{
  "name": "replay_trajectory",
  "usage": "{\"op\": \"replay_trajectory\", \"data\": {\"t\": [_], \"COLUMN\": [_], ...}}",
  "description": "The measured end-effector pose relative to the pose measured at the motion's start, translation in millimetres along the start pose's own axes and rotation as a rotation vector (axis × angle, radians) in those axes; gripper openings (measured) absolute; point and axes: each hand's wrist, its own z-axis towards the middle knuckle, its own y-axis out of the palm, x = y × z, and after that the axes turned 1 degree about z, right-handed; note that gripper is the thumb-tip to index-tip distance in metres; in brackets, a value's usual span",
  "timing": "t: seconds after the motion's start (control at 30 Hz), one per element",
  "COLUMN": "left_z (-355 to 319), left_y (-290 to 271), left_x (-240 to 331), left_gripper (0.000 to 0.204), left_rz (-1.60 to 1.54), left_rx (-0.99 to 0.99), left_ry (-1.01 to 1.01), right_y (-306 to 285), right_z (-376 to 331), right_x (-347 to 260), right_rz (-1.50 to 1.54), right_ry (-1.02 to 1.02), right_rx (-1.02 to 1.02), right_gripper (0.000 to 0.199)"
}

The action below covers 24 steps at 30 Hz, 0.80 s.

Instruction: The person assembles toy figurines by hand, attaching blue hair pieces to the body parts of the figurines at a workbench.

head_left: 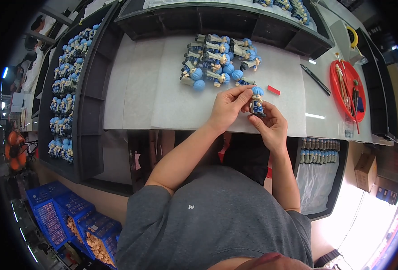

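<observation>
A small blue-haired figurine (257,104) in a blue and white outfit stands upright between my two hands, above the near part of the table. The fingers and thumb of my left hand (228,105) pinch it near the head. Lower down, my right hand (271,126) grips it around the feet. Just beyond my hands, a pile of similar figurines (216,58) lies on the white table sheet (167,99), most of them on their sides. A short red block (273,90) rests to the right of the held figurine's head.
Dark trays stand around the table: a left tray (91,114) with rows of figurines, a far tray (185,22), and a lower right tray (318,211). At the right are a black pen (315,79) and a red plate (335,85) holding brushes. Blue crates (50,216) sit lower left.
</observation>
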Motion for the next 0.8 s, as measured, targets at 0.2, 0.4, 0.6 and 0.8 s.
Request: {"op": "replay_trajectory", "data": {"t": [0.2,0.4,0.6,0.8], "left_z": [0.9,1.1,1.6,1.1], "left_y": [-0.2,1.4,1.6,3.2], "left_x": [-0.2,0.7,1.7,6.3], "left_gripper": [0.024,0.024,0.024,0.023], "left_rz": [0.06,0.069,0.033,-0.045], "left_rx": [0.038,0.046,0.03,0.019], "left_ry": [-0.035,-0.046,-0.044,-0.04], "right_y": [-0.4,0.4,2.5,2.4], "right_z": [-1.9,-1.9,-1.8,-2.2], "right_x": [-2.0,-1.8,0.0,3.5], "right_rz": [-0.022,0.012,-0.024,-0.075], "right_ry": [0.082,0.052,-0.001,-0.013], "right_rx": [0.004,0.011,0.056,0.082], "right_gripper": [0.041,0.042,0.041,0.04]}}
